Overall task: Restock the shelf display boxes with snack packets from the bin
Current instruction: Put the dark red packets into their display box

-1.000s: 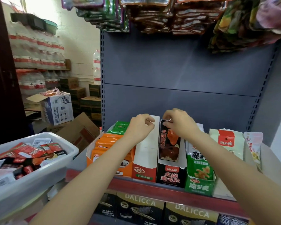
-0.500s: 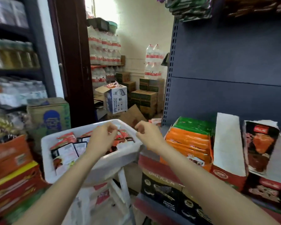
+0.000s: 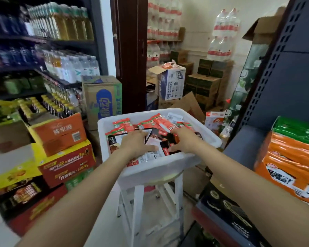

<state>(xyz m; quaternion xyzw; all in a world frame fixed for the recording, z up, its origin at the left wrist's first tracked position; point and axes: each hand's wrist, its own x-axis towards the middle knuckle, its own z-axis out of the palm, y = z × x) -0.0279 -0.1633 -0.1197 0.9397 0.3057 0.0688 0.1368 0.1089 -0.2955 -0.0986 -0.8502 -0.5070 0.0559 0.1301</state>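
Note:
A white plastic bin (image 3: 161, 169) stands on a white stool (image 3: 137, 198) in the middle of the head view. It holds several snack packets, red ones (image 3: 123, 124) at the back and black and white ones (image 3: 154, 137) in front. Both my hands are inside the bin. My left hand (image 3: 135, 143) lies flat on the packets with its fingers spread. My right hand (image 3: 185, 140) rests on the pile beside it, fingers stretched out, thumb near a black packet (image 3: 165, 145). At the right edge, the orange display box (image 3: 291, 163) on the shelf holds orange packets, with green packets (image 3: 296, 127) behind.
Stacked drink cartons (image 3: 61, 150) crowd the floor on the left under bottle shelves (image 3: 61, 50). A tall carton (image 3: 102, 98) stands behind the bin by a dark door post (image 3: 130, 50). The back room holds water packs and boxes. The grey shelf upright (image 3: 268, 68) rises on the right.
My view has swung left from the shelf to the bin. Both hands have left the display boxes, crossed over and come down onto the packets in the bin.

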